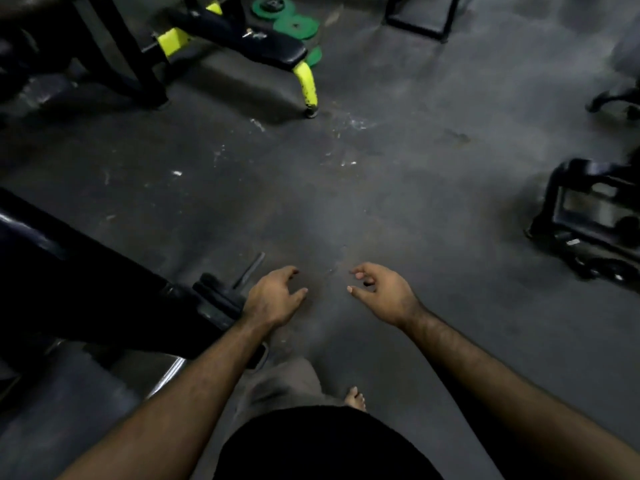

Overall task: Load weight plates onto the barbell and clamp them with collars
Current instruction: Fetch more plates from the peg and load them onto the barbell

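1. Both hands are empty. The left hand has its fingers loosely spread, and the right hand is half curled around nothing. Both hover over the dark grey rubber floor.
2. The dark steel barbell sleeve end pokes out just beside the left hand, on its far-left side. Its long axis runs diagonally, from near-left to far-right.
3. Dark round plates already sit on that sleeve, right behind the left wrist. I can't tell whether a collar is fitted, it's too dark.
4. Spare green round weight plates lie on the floor well away at the far side, behind the black-and-yellow padded bench.
5. My read is that the left hand is nearer the bar. The green plates are straight ahead, out of reach of either hand, so a walk to them looks needed first.
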